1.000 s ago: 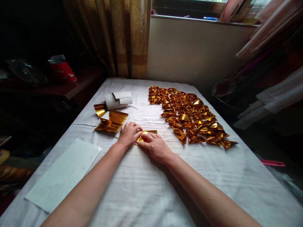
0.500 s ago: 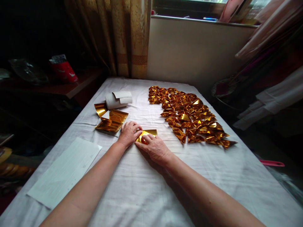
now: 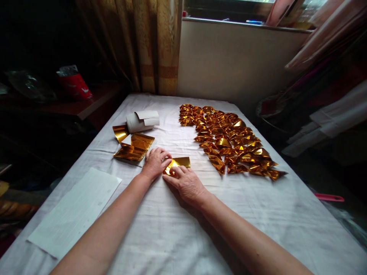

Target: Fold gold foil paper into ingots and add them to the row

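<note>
A small sheet of gold foil paper (image 3: 183,162) lies flat on the white cloth, its near part covered by my fingers. My left hand (image 3: 156,162) is bent over its left end, fingertips and thumb pressed onto the foil. From the right, my right hand (image 3: 187,183) pinches the near edge, with the thumb close to the left hand's thumb. Left of my hands are more gold foil sheets (image 3: 139,146), some curled, beside rolled white-backed sheets (image 3: 142,123). To the right, many folded gold foil pieces (image 3: 223,143) sit in rows.
A white paper sheet (image 3: 76,210) lies at the left on the cloth-covered table (image 3: 160,244). A red container (image 3: 76,86) stands on a dark side table. Behind are a curtain (image 3: 155,46) and a wall; clothes hang at the right, above a pink handle (image 3: 329,197).
Both hands stay on the foil. The right hand has shifted slightly toward me, leaving a bit more of the foil's right part showing. The view has moved a little.
</note>
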`<state>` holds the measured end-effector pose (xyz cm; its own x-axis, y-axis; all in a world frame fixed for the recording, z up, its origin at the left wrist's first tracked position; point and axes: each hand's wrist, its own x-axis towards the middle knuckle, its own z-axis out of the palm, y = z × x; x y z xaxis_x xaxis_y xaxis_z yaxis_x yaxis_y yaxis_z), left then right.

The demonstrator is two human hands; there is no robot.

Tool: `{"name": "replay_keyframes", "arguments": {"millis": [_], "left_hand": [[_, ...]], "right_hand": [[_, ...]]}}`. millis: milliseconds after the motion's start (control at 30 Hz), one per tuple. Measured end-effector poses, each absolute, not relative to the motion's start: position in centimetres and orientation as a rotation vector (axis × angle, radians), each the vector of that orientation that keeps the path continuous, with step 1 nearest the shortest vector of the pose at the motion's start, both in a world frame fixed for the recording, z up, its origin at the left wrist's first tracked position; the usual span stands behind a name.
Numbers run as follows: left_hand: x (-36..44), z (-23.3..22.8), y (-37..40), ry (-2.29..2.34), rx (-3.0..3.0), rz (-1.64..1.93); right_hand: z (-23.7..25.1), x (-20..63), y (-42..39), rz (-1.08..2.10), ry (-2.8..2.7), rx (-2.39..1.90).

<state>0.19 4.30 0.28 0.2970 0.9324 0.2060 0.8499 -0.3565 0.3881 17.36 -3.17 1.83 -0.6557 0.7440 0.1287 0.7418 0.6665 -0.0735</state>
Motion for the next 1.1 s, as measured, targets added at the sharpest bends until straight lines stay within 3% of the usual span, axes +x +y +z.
{"name": "replay_keyframes", "arguments": {"millis": [533,1100], "left_hand": [[0.2,0.4,4.1,1.639,2.366,0.585],[0.3,0.7,3.9,1.637,2.343,0.58]], "right_hand": [[0.8,17.4,-3.2,0.059,-2.611,-1.277],[0.0,19.5,-6.4,-0.168,-2.352,-1.515]]}}
